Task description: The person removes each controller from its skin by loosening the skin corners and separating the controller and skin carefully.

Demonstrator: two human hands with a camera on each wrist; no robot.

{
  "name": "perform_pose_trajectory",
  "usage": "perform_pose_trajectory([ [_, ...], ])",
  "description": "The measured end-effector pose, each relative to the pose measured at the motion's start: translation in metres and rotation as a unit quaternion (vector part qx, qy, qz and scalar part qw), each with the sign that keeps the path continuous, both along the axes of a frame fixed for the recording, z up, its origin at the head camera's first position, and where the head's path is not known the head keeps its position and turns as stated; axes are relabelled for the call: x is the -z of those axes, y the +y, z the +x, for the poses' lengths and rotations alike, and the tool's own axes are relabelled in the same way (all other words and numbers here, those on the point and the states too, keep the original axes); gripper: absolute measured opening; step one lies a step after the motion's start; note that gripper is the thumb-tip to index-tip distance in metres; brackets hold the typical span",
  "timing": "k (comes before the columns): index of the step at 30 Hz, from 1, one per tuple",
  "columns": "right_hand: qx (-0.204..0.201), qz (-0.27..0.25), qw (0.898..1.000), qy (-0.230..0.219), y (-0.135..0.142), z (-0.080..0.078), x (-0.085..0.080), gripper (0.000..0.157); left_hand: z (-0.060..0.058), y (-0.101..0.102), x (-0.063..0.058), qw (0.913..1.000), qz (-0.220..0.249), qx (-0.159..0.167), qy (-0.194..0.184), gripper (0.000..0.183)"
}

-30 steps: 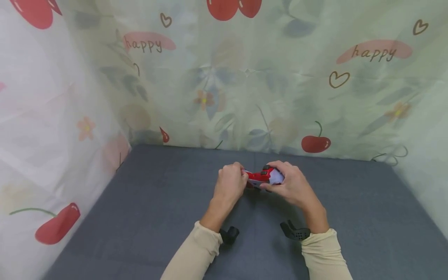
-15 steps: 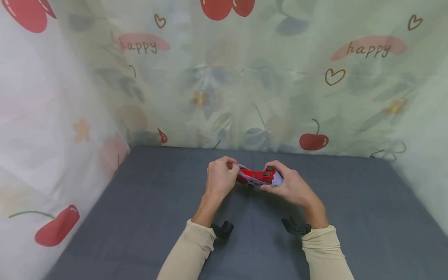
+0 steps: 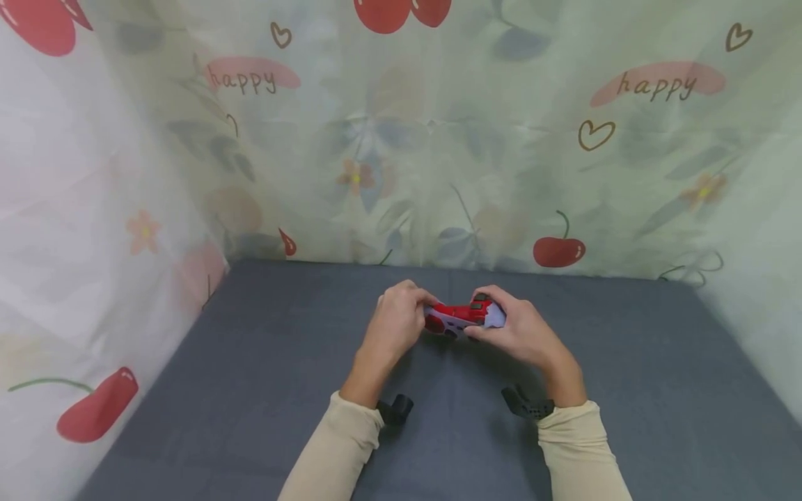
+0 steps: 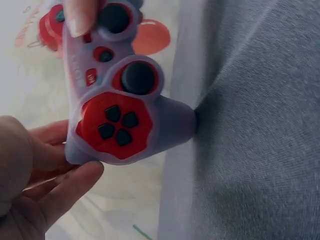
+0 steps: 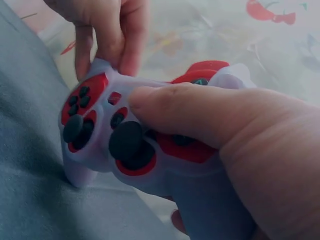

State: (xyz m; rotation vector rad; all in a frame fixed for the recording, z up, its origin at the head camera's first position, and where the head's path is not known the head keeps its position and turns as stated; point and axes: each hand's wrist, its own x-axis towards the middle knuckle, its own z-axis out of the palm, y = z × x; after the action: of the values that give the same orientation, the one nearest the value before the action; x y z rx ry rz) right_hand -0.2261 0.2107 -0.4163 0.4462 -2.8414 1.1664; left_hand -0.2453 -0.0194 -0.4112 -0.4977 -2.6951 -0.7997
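Your right hand (image 3: 523,332) grips, and your left hand (image 3: 396,316) pinches, the red and translucent-lavender game controller (image 3: 459,312), lettering blurred, twelve o'clock over grey cloth (image 3: 282,362); the pale cherry-printed curtain (image 3: 438,160) reads "happy" at eleven and one o'clock.

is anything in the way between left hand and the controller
Nothing visible stands between them: the left hand already touches one end of the controller, while the right hand grips the opposite end.

Head view high, wrist views near controller (image 4: 111,89)
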Motion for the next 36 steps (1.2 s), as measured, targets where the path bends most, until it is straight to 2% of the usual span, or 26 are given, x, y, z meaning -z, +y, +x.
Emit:
perform_pose_trajectory([
  [2,0.000,0.005,1.000,0.002,-0.001,0.000,-0.002,0.053,0.000,-0.001,-0.001,0.9995,-0.023,0.011,0.021,0.025],
  [4,0.004,0.002,1.000,0.000,0.000,0.001,-0.004,0.053,0.000,-0.003,-0.002,0.9986,-0.012,0.031,0.041,0.024],
  [6,0.009,-0.008,1.000,-0.002,0.002,0.003,-0.006,0.052,-0.001,-0.007,-0.004,0.9957,0.049,0.060,0.050,0.021],
  [7,0.011,-0.015,1.000,-0.003,0.004,0.004,-0.007,0.052,-0.002,-0.009,-0.006,0.9917,0.096,0.077,0.036,0.020],
  [8,0.012,-0.023,1.000,-0.005,0.006,0.006,-0.009,0.051,-0.003,-0.011,-0.007,0.9837,0.152,0.095,0.013,0.019],
  [9,0.012,-0.034,0.999,-0.007,0.008,0.007,-0.010,0.051,-0.004,-0.013,-0.009,0.9700,0.216,0.110,-0.020,0.018],
  [10,0.009,-0.046,0.999,-0.010,0.009,0.008,-0.011,0.051,-0.004,-0.014,-0.011,0.9503,0.280,0.122,-0.060,0.018],
  [11,0.003,-0.055,0.998,-0.013,0.010,0.008,-0.012,0.051,-0.005,-0.015,-0.012,0.9267,0.337,0.131,-0.101,0.019],
  [13,-0.010,-0.071,0.997,-0.021,0.012,0.008,-0.013,0.052,-0.006,-0.017,-0.014,0.8795,0.418,0.132,-0.186,0.023],
  [14,-0.015,-0.077,0.997,-0.024,0.013,0.008,-0.012,0.052,-0.006,-0.018,-0.015,0.8609,0.441,0.131,-0.218,0.024],
  [15,-0.018,-0.084,0.996,-0.029,0.014,0.007,-0.012,0.052,-0.007,-0.018,-0.016,0.8471,0.453,0.130,-0.246,0.025],
  [16,-0.021,-0.087,0.995,-0.033,0.015,0.007,-0.011,0.052,-0.007,-0.019,-0.017,0.8381,0.456,0.133,-0.269,0.026],
  [17,-0.022,-0.090,0.995,-0.035,0.016,0.006,-0.011,0.051,-0.007,-0.019,-0.018,0.8336,0.453,0.136,-0.286,0.026],
  [19,-0.021,-0.100,0.994,-0.042,0.018,0.006,-0.009,0.050,-0.006,-0.018,-0.020,0.8318,0.438,0.138,-0.312,0.027],
  [22,-0.023,-0.108,0.993,-0.042,0.020,0.006,-0.007,0.049,-0.003,-0.015,-0.022,0.8382,0.418,0.142,-0.321,0.027],
  [27,-0.035,-0.107,0.993,-0.034,0.017,0.004,-0.004,0.049,-0.001,-0.009,-0.022,0.8487,0.403,0.111,-0.324,0.032],
  [32,-0.031,-0.105,0.994,-0.022,0.014,0.004,-0.006,0.049,-0.001,-0.005,-0.019,0.8471,0.416,0.076,-0.322,0.040],
  [36,-0.021,-0.110,0.994,0.000,0.015,0.007,-0.012,0.050,0.000,-0.006,-0.023,0.8449,0.430,0.084,-0.307,0.038],
])
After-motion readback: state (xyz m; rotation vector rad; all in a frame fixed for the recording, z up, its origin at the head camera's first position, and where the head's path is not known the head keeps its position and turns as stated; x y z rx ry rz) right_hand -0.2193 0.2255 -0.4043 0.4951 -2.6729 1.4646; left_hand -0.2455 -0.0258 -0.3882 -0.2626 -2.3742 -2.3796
